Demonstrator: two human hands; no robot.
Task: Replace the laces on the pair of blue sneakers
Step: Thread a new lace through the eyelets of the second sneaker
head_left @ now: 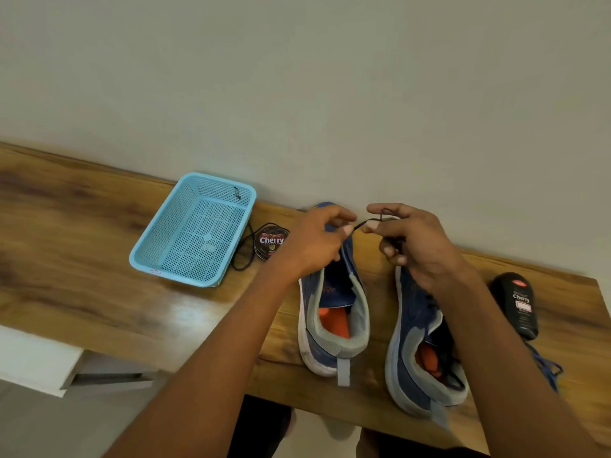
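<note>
Both hands meet at the centre of the frame above the toe ends of the shoes: the left hand [314,241] pinches one part of a thin dark shoelace [358,225] between thumb and forefinger, and the right hand [411,241] pinches it just beside, with a small loop of the cord rising over its fingers. Below them, two blue mesh sneakers with grey collars and orange insoles stand side by side on the wooden table [82,259]; the left sneaker [332,312] has its tongue open and no lace visible, while the right sneaker [420,338] sits partly under the right forearm with dark lace trailing from its opening. A lace like this is probably light, limp and prone to slipping, so the stiff tip is the best place to hold it for feeding through eyelets. Another dark cord [243,256] curls at left of centre, between a light blue perforated plastic basket [158,246] and a round polish tin [271,242].
</note>
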